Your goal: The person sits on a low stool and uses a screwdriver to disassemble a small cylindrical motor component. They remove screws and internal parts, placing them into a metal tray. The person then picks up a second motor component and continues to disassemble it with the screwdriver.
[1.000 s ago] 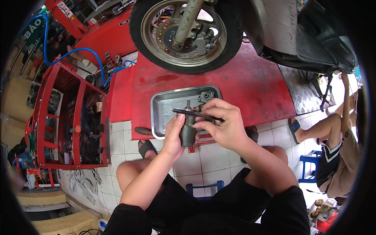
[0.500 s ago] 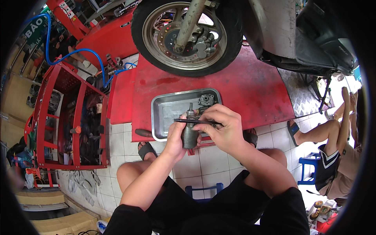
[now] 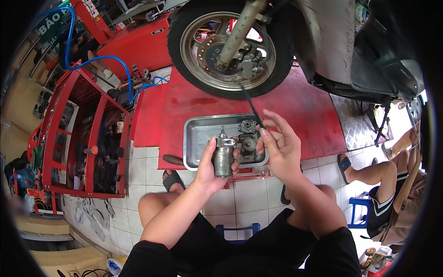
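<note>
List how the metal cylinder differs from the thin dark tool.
The metal cylinder is thick; the dark tool is slim. In the picture, the cylinder runs nearly vertical; the tool leans left. The left hand wraps the cylinder; the right hand pinches the tool. Both are handheld.

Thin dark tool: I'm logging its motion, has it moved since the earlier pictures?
Yes: against the metal tray, the thin dark tool in the right hand has gone rightward and forward, now pointing toward the wheel.
</note>
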Available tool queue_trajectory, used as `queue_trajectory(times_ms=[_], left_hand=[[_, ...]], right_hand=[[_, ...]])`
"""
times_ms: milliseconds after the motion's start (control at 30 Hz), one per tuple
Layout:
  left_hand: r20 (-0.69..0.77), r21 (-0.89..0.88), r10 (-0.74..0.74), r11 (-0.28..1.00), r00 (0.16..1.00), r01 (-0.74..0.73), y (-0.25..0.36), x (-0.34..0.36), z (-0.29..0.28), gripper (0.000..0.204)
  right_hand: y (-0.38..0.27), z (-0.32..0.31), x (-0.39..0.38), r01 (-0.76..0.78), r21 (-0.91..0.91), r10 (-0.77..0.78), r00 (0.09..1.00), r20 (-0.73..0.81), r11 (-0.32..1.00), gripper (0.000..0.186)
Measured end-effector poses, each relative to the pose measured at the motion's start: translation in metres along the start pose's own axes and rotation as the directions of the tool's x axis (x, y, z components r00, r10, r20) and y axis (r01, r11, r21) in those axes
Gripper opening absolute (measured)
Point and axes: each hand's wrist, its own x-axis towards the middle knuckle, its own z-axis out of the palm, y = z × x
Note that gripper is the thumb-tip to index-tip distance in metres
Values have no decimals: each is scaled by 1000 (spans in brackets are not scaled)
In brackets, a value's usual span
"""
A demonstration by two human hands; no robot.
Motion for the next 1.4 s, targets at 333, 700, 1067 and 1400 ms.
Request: queue_trajectory(times_ms=[333, 700, 1067, 1400], left_hand=[[-32, 26, 38, 999, 999, -38, 3, -4, -3, 67], [-33, 8, -8, 1000, 999, 8, -5, -5, -6, 51], [-73, 95, -52, 994, 996, 59, -13, -5, -5, 46], [-91, 140, -64, 987, 994, 76, -18, -6, -7, 47]], right_hand=[[-12, -21, 2, -231, 400, 113, 948, 298, 887, 49], [-10, -15, -2, 192, 15, -192, 981, 12, 981, 18], [-9, -7, -8, 233, -2, -232, 972, 42, 973, 13], [-3, -8, -9, 324, -106, -314, 944, 103, 940, 15]])
